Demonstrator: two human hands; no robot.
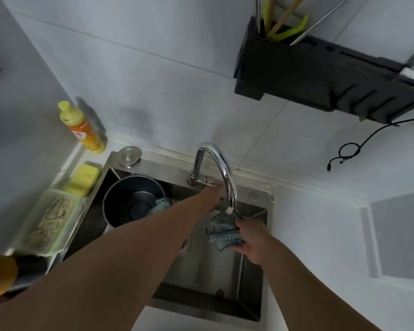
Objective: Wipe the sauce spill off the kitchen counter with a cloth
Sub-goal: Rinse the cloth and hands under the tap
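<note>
Holding the cloth bunched in the right hand directly beneath the faucet spout over the sink — left hand reaching its lever, grip unclear.

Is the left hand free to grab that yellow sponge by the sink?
Probably yes. The left hand is at the faucet handle, holding nothing visible, and the sponge lies uncovered on the sink ledge to its left.

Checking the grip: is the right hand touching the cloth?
Touching. The head view shows the right hand gripping the cloth under the faucet.
</note>
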